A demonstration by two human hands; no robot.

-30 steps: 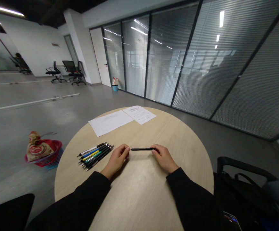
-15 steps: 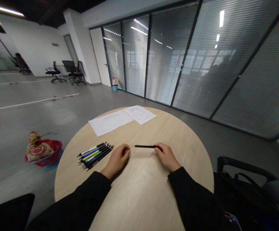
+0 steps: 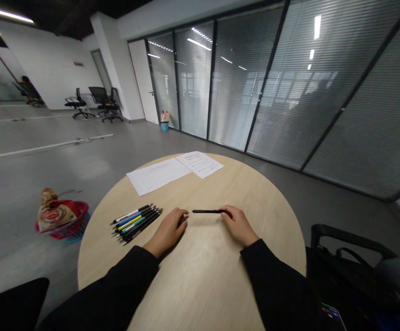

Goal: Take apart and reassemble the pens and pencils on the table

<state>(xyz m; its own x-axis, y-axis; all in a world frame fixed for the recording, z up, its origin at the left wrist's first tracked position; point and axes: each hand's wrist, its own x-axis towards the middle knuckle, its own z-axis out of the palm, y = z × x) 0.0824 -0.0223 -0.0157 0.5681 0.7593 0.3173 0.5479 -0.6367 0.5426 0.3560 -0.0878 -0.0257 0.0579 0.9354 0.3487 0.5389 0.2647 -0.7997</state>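
The pen (image 3: 206,211) is pinched at one end by the right hand (image 3: 238,225), at its nine o'clock; if bumped by the loosely spread left hand (image 3: 167,231), it could be skewed.

From head height, the view faces forward and down over the nearby hands (image 3: 168,231) and table (image 3: 203,276)

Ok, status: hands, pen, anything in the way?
Right hand holding pen. Left hand at its tip, contact unclear. Other pens off left, out of the way.
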